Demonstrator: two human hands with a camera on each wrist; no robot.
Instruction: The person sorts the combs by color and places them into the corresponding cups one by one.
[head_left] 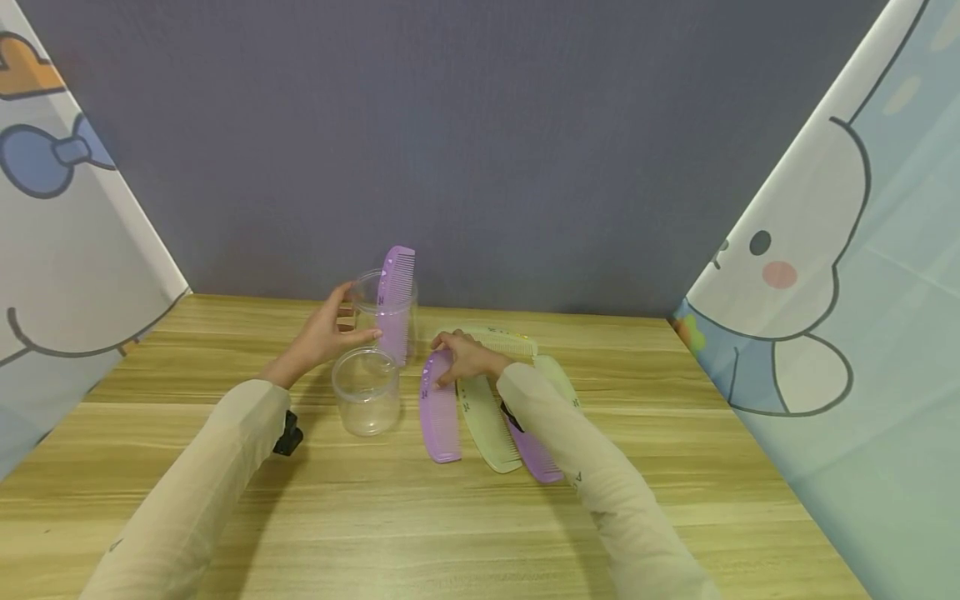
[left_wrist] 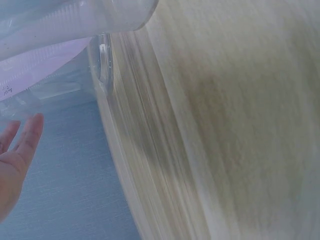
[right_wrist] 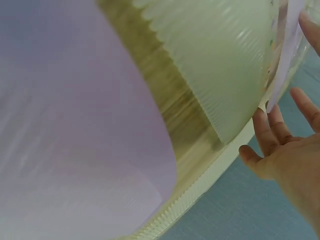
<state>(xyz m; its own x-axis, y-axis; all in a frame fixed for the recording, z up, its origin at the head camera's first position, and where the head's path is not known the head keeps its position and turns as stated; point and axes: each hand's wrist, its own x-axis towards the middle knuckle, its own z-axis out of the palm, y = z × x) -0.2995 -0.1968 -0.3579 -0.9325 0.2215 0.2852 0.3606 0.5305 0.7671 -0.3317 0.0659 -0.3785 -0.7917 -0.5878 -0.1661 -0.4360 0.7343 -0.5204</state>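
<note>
A clear plastic cup (head_left: 360, 321) stands near the wall with a purple comb (head_left: 397, 292) upright in it. My left hand (head_left: 327, 330) holds this cup from the left, thumb in front and fingers at its far side. A second clear cup (head_left: 367, 392) stands just in front. On the table lies another purple comb (head_left: 439, 417), whose far end my right hand (head_left: 467, 357) grips between thumb and fingers. In the right wrist view, the fingertips (right_wrist: 274, 117) meet the end of that comb (right_wrist: 286, 57). Beside it lies a pale green comb (head_left: 489, 425).
Another green comb (head_left: 498, 340) lies crosswise behind the right hand. Further right are a green comb (head_left: 558, 379) and a purple comb (head_left: 538, 457), partly covered by the right forearm. A dark grey wall (head_left: 450, 150) borders the wooden table (head_left: 360, 517) at the back.
</note>
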